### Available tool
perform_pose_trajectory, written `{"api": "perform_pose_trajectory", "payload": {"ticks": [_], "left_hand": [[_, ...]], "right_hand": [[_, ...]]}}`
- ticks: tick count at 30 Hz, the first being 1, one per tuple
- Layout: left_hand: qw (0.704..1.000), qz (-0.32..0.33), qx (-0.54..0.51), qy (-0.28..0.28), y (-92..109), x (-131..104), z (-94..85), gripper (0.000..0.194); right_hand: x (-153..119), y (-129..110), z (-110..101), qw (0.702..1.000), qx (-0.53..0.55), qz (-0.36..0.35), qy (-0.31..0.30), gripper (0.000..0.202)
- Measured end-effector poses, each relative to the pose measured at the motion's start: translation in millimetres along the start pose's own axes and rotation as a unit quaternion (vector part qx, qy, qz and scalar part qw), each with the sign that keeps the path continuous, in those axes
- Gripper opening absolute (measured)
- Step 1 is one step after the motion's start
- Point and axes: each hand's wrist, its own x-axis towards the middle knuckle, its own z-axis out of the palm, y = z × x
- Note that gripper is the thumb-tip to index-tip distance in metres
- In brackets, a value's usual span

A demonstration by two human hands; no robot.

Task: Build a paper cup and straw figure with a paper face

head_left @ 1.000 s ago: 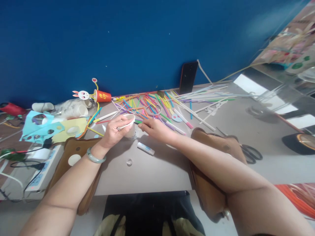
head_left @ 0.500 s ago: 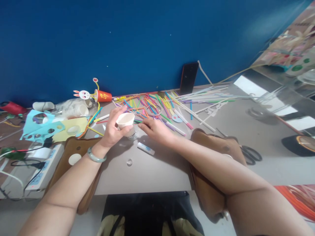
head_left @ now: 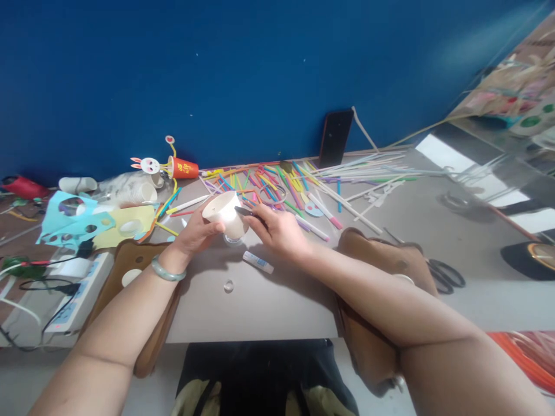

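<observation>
A white paper cup (head_left: 232, 218) is tilted in my left hand (head_left: 197, 231), whose fingers and thumb close around its left side. A small dark spot shows inside the cup near its rim. My right hand (head_left: 277, 231) grips a slim dark pointed tool (head_left: 243, 211), its tip at the right edge of the cup; most of the tool is hidden in the fingers. A roll of clear tape (head_left: 233, 239) lies partly hidden under the cup. Just below the hands is a white glue stick (head_left: 258, 262), with a small clear ring (head_left: 228, 286) nearer me.
Coloured pipe cleaners (head_left: 277, 188) and pens spread behind the hands. A phone (head_left: 336, 137) leans on the blue wall. At the left are a red cup with a rabbit figure (head_left: 184, 168), cut paper sheets (head_left: 67, 216) and a power strip (head_left: 82, 294). Scissors (head_left: 446, 276) lie right.
The cup has tipped over toward the right in my left hand. My right hand has come up to it, and the dark tool now shows at the cup's edge.
</observation>
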Motion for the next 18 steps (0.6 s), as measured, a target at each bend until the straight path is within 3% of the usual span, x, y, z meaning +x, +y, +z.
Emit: {"api": "perform_pose_trajectory", "payload": {"ticks": [6, 10, 13, 15, 16, 18], "left_hand": [[0.988, 0.03, 0.15, 0.021, -4, -6, -13.6, 0.077], [0.963, 0.066, 0.255, 0.06, 3, -8, -12.1, 0.08], [0.955, 0.1, 0.272, 0.063, 7, -7, -6.9, 0.078], [0.951, 0.117, 0.281, 0.058, 9, -6, -4.3, 0.074], [0.948, 0.125, 0.287, 0.054, 9, -6, -3.4, 0.072], [0.942, 0.137, 0.302, 0.048, 9, -5, -2.3, 0.073]], "right_hand": [[-3, 1, 2, 0.994, -0.095, -0.054, -0.019, 0.044], [3, -2, -2, 0.995, 0.072, 0.012, -0.071, 0.034], [10, -3, -5, 0.944, 0.268, 0.09, -0.17, 0.038], [12, -2, -7, 0.91, 0.328, 0.128, -0.216, 0.04], [12, -2, -7, 0.911, 0.326, 0.129, -0.216, 0.04], [10, -1, -5, 0.947, 0.254, 0.096, -0.17, 0.038]]}}
